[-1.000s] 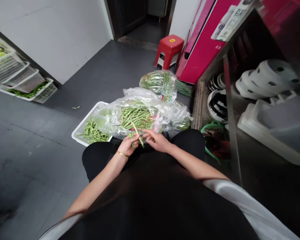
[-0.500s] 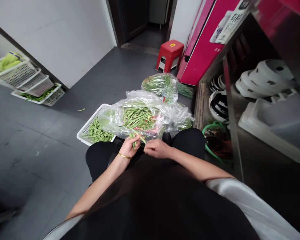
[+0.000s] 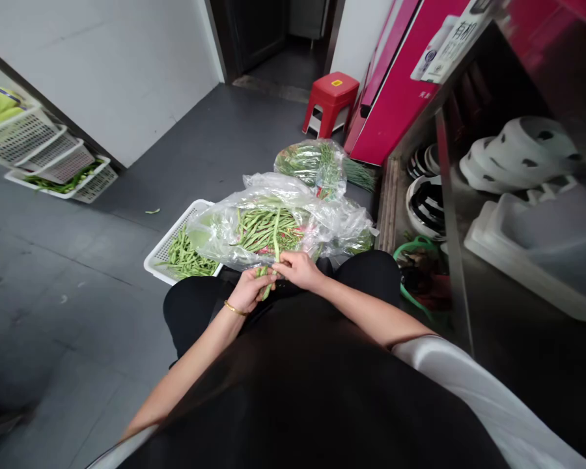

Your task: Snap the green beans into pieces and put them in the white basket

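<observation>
Between my knees my left hand is closed on a few short pieces of green bean. My right hand pinches a long green bean that points up and away from me, its lower end at my left fingers. The two hands touch or nearly touch. Just beyond them lies an open clear plastic bag with a heap of long green beans in it. Left of the bag, a white basket on the floor holds broken bean pieces.
Another bag of greens lies behind, near a red stool. Stacked white baskets with vegetables stand at the left wall. On my right are a metal shelf with white containers and a green basket below.
My right hand has moved up and slightly left, closer to my left hand. A long bean now stands upright at its fingers. The view has shifted slightly.
</observation>
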Demonstrator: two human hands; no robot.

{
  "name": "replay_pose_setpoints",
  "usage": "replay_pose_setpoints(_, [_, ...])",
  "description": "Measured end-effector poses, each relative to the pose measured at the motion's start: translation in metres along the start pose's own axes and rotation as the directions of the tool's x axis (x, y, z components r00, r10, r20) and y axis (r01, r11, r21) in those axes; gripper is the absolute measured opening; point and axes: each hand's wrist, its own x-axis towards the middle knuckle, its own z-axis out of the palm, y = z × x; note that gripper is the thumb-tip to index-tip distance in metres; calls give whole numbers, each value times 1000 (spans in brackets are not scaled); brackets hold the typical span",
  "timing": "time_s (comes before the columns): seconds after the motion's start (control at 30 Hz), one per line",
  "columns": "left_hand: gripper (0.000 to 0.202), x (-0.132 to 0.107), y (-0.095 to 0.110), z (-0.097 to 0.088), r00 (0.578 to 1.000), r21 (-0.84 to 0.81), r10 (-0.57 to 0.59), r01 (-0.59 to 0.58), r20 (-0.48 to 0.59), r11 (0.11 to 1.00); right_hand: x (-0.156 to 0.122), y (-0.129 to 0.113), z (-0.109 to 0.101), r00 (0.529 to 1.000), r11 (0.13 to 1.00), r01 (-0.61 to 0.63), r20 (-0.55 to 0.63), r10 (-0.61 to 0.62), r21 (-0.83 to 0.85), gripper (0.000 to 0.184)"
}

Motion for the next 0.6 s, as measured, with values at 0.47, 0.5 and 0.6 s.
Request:
replay_pose_setpoints(0.47, [27, 20, 1, -13, 998, -232, 1, -17, -68, 973, -18, 4, 20, 952, 984, 86, 305, -34, -157, 21])
replay_pose_setpoints(0.5, [29, 20, 0, -13, 998, -204, 6, -18, -61, 979, -15, 4, 18, 944, 996, 40, 329, -11, -83, 21])
replay_pose_setpoints(0.6, [30, 15, -2, -13, 1000, -114, -20, 20, 3, 993, 0, 8, 1, 928, 930, -267, 326, 177, 253, 26])
